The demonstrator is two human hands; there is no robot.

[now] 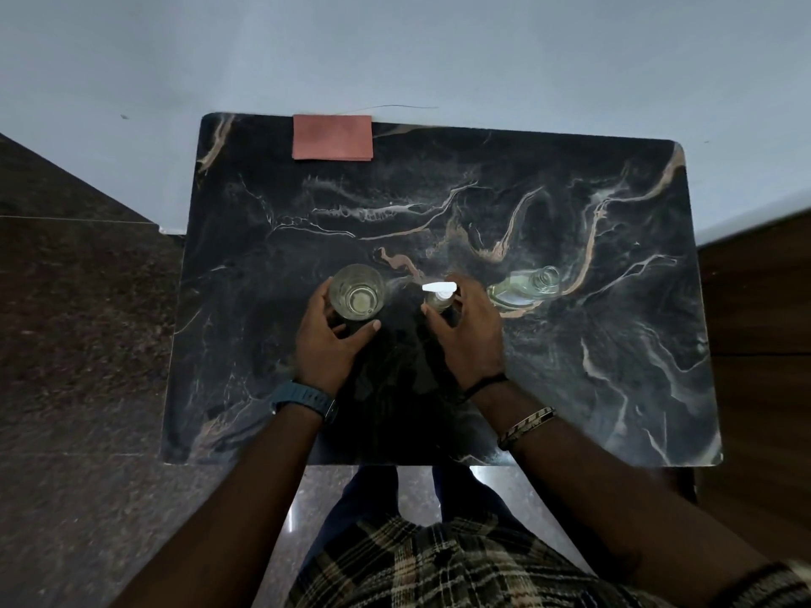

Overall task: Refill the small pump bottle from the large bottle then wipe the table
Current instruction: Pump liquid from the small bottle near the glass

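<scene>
One round clear glass [357, 292] is gripped by the left hand [327, 344] at the middle of the frame; one small pump bottle [440, 296] with a white top is held by the right hand [467, 333]; one clear big bottle [524, 287] is seen just right; one flat pink cloth [332, 137] is laid at the upper left of the dark marble table [570, 366].

- The black marble-patterned table [570, 344], veined in white and tan, stands with its far edge against a pale, plain wall [395, 50].
- Left of the table lies a dark speckled stone floor [74, 326].
- Right of the table stands a brown wooden surface [759, 300].
- Below the table's near edge the glossy floor catches a pale reflection.
- The light is dim and cool.
</scene>
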